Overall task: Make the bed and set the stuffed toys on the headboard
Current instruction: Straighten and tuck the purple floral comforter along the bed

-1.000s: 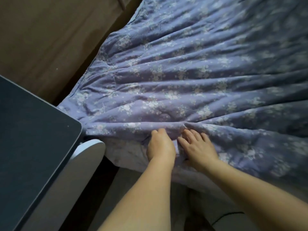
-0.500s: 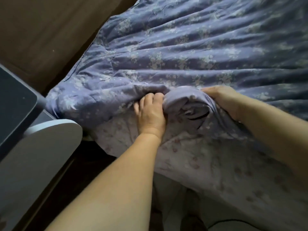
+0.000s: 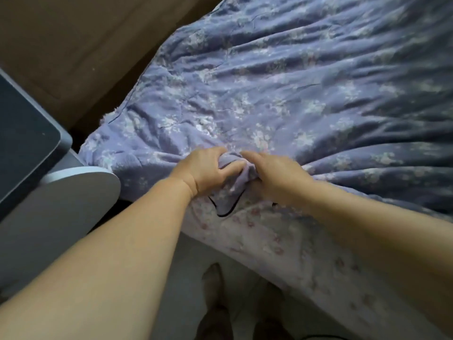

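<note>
A purple quilt [image 3: 282, 89] with pale flower print covers the bed, heavily wrinkled. Its near edge is bunched into a wad between my hands. My left hand [image 3: 204, 169] grips that wad from the left, thumb over the fold. My right hand [image 3: 274, 174] grips the same bunched edge from the right. Below the quilt hangs a white sheet [image 3: 277, 244] with small pink flowers, draped over the bed's side. No stuffed toys and no headboard are in view.
A dark desk top [image 3: 22, 141] stands at the left, with a grey rounded chair back [image 3: 61, 202] just below it, close to the bed's corner. A brown wall [image 3: 81, 38] lies beyond the bed. My feet [image 3: 215, 310] stand on pale floor.
Both hands gathered the quilt's edge, lifted it, and now hold it bunched low at the bed's side. The camera has shifted, showing more of the desk again.
</note>
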Available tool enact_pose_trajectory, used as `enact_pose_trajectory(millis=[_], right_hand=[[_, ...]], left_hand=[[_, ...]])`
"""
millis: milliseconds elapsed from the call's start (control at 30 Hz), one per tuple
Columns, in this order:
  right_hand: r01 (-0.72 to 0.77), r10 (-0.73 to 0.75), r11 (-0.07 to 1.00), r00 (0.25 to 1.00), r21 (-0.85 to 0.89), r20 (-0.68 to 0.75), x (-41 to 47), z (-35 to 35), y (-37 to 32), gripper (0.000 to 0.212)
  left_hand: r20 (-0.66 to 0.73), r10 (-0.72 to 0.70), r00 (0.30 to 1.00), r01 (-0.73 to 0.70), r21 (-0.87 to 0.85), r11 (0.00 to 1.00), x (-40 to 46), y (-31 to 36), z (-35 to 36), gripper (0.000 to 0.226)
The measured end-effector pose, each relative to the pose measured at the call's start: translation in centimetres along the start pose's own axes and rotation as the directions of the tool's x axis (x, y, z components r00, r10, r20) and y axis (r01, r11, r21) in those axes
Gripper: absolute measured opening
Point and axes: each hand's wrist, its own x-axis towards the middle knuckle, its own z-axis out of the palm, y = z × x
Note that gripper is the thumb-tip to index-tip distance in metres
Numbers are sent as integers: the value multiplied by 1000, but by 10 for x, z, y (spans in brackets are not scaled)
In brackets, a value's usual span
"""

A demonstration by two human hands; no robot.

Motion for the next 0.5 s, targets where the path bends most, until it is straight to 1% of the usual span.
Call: enact_pose_trajectory(millis=[33, 67, 100, 167, 200, 233, 267, 333, 367, 433, 500], right_hand=[[17, -18, 998, 1000, 53, 16, 2, -2, 0, 36], [36, -41, 994, 998, 99, 44, 3, -5, 1, 30], [46, -59, 990, 994, 136, 90, 4, -8, 1, 28], [40, -77, 982, 977, 186, 198, 4, -16, -1, 30], [44, -89, 981, 967, 189, 238, 4, -20, -2, 29], [58, -104, 983, 957, 174, 269, 4, -21, -5, 29], [72, -112, 987, 950, 145, 292, 5, -20, -8, 30], [77, -102, 993, 942, 89, 321, 6, -15, -17, 33], [65, -86, 995, 938, 75, 336, 6, -12, -22, 33], [13, -41, 997, 927, 79, 372, 3, -8, -31, 29], [-40, -23, 988, 919, 149, 394, -2, -3, -41, 33]], left_hand=[[15, 14, 1000, -14, -4, 1000, -6, -2, -1, 46], [18, 17, 1000, -18, 15, 1000, -13, -4, -3, 51], [13, 31, 999, -32, 84, 996, -21, -6, -3, 58], [6, 89, 996, -87, 312, 946, -33, -13, 4, 79], [8, 107, 994, -101, 419, 902, -36, -16, 11, 83], [5, 94, 996, -84, 498, 863, -38, -20, 18, 79], [-15, 56, 998, -38, 543, 839, -38, -24, 25, 68], [-67, -45, 997, 73, 519, 852, -39, -25, 34, 45], [-86, -81, 993, 113, 503, 857, -39, -26, 37, 38], [-126, -107, 986, 156, 497, 854, -40, -27, 38, 33], [-163, -85, 983, 159, 520, 839, -42, -35, 36, 32]])
